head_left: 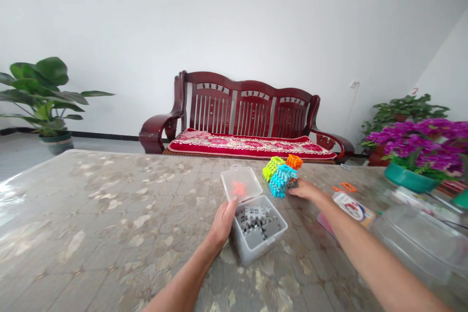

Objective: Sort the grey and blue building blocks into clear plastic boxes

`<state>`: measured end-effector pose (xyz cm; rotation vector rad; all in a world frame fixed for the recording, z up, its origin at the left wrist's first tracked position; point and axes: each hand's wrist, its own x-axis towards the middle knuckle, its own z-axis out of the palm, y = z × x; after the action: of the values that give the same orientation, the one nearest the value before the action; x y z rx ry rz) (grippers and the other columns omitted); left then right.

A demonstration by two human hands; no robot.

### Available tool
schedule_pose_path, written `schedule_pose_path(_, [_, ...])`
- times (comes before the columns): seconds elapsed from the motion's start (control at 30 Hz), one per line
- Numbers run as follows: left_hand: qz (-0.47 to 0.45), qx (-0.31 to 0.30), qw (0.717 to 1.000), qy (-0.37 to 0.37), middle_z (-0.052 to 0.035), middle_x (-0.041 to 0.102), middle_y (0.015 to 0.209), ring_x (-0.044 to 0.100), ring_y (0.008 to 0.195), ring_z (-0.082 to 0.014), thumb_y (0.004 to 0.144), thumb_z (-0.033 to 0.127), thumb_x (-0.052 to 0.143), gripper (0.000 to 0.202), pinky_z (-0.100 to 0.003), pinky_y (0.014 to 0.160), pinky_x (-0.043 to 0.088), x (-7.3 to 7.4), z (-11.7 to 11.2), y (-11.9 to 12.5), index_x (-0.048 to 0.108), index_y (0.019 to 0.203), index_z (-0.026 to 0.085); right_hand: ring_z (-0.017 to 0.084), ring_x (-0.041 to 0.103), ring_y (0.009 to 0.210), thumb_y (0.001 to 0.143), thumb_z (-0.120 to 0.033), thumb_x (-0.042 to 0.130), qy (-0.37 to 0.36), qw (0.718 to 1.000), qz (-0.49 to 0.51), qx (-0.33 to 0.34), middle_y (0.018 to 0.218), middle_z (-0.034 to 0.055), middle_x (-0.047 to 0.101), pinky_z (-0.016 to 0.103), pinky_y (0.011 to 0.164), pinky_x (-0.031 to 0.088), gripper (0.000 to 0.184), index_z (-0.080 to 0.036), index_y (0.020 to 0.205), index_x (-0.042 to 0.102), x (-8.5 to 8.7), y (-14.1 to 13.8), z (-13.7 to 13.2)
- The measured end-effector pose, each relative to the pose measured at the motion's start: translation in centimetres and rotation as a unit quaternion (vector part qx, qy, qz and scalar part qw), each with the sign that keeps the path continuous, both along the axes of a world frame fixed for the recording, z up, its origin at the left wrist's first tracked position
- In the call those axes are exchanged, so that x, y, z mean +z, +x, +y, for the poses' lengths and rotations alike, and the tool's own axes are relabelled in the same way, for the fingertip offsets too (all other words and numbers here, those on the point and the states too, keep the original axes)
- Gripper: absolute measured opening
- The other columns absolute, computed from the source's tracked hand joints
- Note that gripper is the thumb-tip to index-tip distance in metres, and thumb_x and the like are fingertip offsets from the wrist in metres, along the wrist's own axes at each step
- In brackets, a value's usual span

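Observation:
A clear plastic box [243, 248] stands on the table with its lid folded back, holding grey interlocking building pieces [256, 214]. My left hand [222, 222] grips the box's left rim near the hinge, thumb on top. Orange pieces [239, 188] show at the lid. Beyond the box are linked stacks of building pieces: a blue stack [281, 183], a lime green stack [272, 168] and an orange stack [294, 161]. My right hand [303, 190] is closed beside the blue stack, its fingertips on a small grey piece [292, 184]; the fingers are partly hidden.
Loose orange pieces [349, 186] and a printed card or packet [351, 207] lie to the right. A large clear plastic container [420, 234] and a teal pot [413, 177] of purple flowers stand farther right. A wooden bench [252, 107] is behind the table [109, 214].

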<state>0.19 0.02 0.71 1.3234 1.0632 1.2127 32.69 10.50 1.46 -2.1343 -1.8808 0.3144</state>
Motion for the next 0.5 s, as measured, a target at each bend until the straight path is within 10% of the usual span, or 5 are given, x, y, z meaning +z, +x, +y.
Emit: schedule_pose_path(0.5, [0.005, 0.016, 1.000, -0.011, -0.0087, 0.074, 0.102, 0.062, 0.102, -0.0283, 0.087, 0.049, 0.042, 0.050, -0.033, 0.092, 0.046, -0.1, -0.1, 0.0, 0.072, 0.096, 0.010, 0.038, 0.062, 0.106, 0.078, -0.044, 0.056, -0.052, 0.989, -0.093, -0.101, 0.113, 0.0217, 0.066, 0.044, 0.080, 0.047, 0.047, -0.015, 0.116, 0.059, 1.1, -2.1, -1.2])
